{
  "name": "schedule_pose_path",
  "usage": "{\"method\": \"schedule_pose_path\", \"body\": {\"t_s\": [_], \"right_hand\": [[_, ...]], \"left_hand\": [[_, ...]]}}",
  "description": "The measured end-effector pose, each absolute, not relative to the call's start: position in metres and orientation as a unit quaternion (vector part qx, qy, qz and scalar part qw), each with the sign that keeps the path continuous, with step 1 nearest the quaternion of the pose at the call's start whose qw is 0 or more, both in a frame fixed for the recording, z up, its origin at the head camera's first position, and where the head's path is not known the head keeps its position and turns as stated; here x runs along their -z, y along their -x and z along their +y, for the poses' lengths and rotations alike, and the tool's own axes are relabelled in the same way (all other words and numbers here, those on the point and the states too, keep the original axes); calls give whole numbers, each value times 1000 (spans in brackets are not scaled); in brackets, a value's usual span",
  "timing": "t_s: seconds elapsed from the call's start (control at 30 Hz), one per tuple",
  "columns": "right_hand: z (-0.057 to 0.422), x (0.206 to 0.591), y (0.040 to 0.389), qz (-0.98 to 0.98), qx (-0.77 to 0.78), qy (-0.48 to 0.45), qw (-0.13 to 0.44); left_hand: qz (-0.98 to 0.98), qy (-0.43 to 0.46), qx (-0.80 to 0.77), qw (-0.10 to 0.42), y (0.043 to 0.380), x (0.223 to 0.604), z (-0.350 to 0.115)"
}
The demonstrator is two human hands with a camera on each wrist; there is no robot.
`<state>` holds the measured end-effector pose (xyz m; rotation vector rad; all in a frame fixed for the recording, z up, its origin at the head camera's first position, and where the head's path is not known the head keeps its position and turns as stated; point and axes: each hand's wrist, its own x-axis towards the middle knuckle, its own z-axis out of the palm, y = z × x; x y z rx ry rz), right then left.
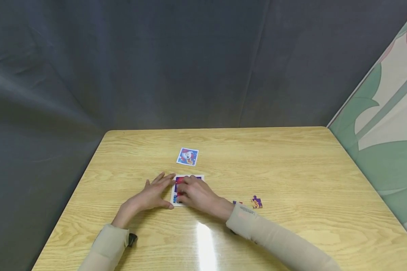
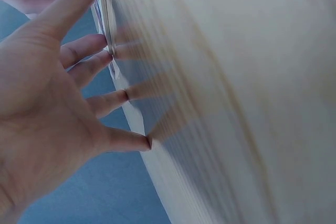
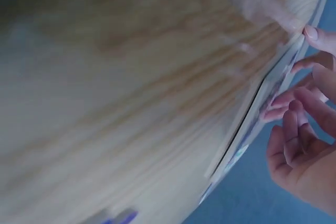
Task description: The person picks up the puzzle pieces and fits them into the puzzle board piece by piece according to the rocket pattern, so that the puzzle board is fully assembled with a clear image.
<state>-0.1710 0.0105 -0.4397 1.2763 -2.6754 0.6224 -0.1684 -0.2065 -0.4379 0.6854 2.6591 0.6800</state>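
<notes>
L hand (image 1: 150, 196) is spread, fingers apart, at left edge of the flat white-bordered purple-red puzzle board (image 1: 172, 195); R hand (image 1: 200, 194) bends its fingers over it, but I cannot tell if they pinch smth. L wrist view shows some L fingertips (image 2: 143, 141) touching the yellowish wooden table (image 2: 252, 103); only head view shows the square blue-white card (image 1: 188, 156) behind the board.

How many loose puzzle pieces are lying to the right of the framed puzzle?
2: one piece lies uncovered beyond the right sleeve; a second piece, to its left, is partly hidden by that sleeve. More may be hidden under the sleeve.
</notes>
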Motion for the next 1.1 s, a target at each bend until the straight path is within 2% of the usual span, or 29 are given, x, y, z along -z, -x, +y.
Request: {"method": "schedule_pose_path", "body": {"t_s": [0.47, 0.87, 1.1], "right_hand": [[82, 428, 168, -883, -267, -371, 107], [141, 441, 155, -905, -272, -318, 76], [172, 442, 151, -896, -268, -352, 43]], "left_hand": [[934, -231, -228, 150, 168, 440, -207], [933, -230, -234, 148, 167, 440, -205], [933, -233, -232, 148, 167, 438, -205]]}}
